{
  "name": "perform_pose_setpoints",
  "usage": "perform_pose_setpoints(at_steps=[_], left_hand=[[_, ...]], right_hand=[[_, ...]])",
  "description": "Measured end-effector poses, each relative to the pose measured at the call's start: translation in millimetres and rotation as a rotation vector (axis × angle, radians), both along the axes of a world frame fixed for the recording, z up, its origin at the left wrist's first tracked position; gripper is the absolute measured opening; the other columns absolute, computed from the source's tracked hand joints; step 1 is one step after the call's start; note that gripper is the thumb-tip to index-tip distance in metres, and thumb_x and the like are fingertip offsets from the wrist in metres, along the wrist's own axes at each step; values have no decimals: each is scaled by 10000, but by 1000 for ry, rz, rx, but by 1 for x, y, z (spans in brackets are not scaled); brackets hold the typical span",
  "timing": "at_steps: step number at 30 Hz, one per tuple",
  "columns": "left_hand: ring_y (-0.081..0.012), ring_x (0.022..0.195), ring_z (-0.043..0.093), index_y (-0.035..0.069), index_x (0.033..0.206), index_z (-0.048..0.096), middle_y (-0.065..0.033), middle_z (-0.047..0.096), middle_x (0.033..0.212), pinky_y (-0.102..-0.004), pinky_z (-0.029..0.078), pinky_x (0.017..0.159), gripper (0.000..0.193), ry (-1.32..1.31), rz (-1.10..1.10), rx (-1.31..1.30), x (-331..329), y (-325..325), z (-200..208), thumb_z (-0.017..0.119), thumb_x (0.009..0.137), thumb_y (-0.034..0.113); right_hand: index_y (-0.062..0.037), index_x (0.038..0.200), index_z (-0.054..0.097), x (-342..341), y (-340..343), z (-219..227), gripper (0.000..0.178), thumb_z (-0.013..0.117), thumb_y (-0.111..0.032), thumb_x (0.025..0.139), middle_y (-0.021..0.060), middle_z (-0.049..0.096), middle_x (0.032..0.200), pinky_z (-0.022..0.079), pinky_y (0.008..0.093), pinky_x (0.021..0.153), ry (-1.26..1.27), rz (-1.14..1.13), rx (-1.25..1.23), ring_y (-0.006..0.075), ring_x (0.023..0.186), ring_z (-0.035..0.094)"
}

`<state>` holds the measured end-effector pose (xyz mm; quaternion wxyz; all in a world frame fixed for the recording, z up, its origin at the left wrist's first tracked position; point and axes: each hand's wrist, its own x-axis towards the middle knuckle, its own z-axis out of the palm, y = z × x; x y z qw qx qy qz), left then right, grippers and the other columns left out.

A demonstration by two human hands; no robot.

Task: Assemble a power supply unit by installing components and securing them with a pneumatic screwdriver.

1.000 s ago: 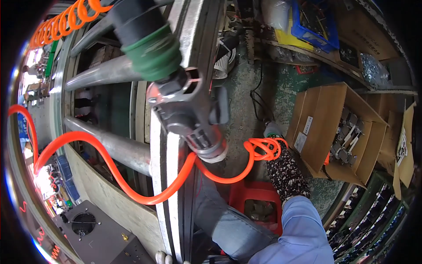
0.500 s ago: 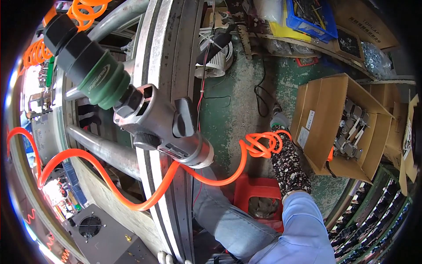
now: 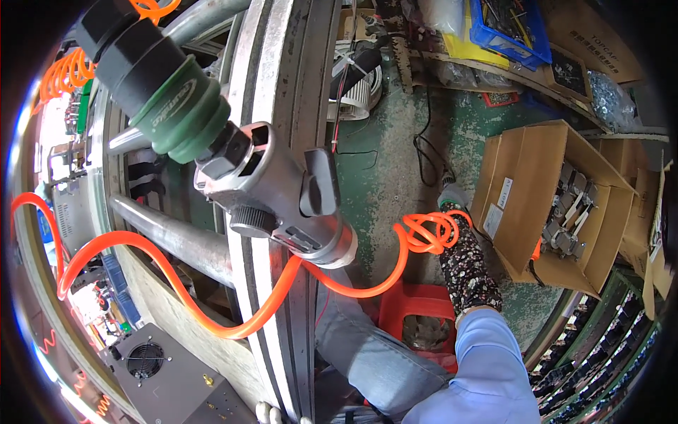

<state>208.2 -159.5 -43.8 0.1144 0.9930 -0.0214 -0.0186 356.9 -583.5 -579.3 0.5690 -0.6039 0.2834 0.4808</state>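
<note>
My right hand (image 3: 452, 196), in a pale glove with a green cuff, reaches far forward over the floor. A floral sleeve (image 3: 469, 265) covers the forearm. The fingers look closed around a small dark piece at the hand's far end, too small to name. Loops of an orange coiled hose (image 3: 428, 234) lie across the wrist. At the lower edge, gloved fingertips of my left hand (image 3: 267, 413) show curled beside the metal frame (image 3: 272, 318); the rest is cut off, and what they hold is hidden. A metal air tool with a black lever (image 3: 286, 201) hangs close in front, its green-and-black coupling (image 3: 176, 106) above.
An open carton (image 3: 519, 205) of metal parts stands right of my hand. A red stool (image 3: 402, 304) with a bag on it is beside my leg. Further back are a blue bin (image 3: 510, 35) and a white basket (image 3: 360, 92). Racks (image 3: 607, 353) fill the lower right; a grey fan box (image 3: 176, 385) sits lower left.
The whole view has shifted, so most things sit slightly further right in the picture. The hanging air tool appears larger and nearer. Both hands keep nearly the same pose.
</note>
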Motion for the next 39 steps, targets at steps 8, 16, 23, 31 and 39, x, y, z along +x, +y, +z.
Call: perform_pose_setpoints(at_steps=[8,16,23,31,39], left_hand=[[-383,1146,456,-66,1201,484,-246,420,1296,-427,392,944,522,-31,-10,-36,4,-6,-1,609,804,249],[-396,1138,470,-70,1137,535,-256,479,1225,-471,373,957,471,-81,-64,-72,13,-9,0,631,812,256],[-402,1121,471,-51,1104,544,-229,523,1172,-488,356,955,492,-187,-43,-96,13,-13,-20,585,826,353],[-400,1123,473,-26,1084,562,-201,541,1165,-483,340,968,462,-220,-108,-175,15,-21,-15,590,809,344],[-365,1134,496,-72,1076,575,-230,542,1163,-423,361,982,522,-200,-155,-511,-7,-42,24,620,823,382]], right_hand=[[-133,1179,592,6,47,12,328,585,-203,858,83,559,1252,508,408,838,218,186,-839,259,1124,562],[-95,1064,607,-9,69,96,264,580,-212,829,112,583,1158,506,421,772,-67,368,-848,282,1009,595],[-45,895,610,-33,63,178,170,593,-153,765,150,622,1001,501,417,690,-469,674,-796,295,870,625],[-40,925,597,-84,86,360,220,609,-155,738,148,644,902,496,433,721,-957,954,-612,350,854,631],[-72,1025,525,-93,111,525,410,676,-228,678,133,611,888,490,450,682,-1103,1180,-157,345,805,621]])
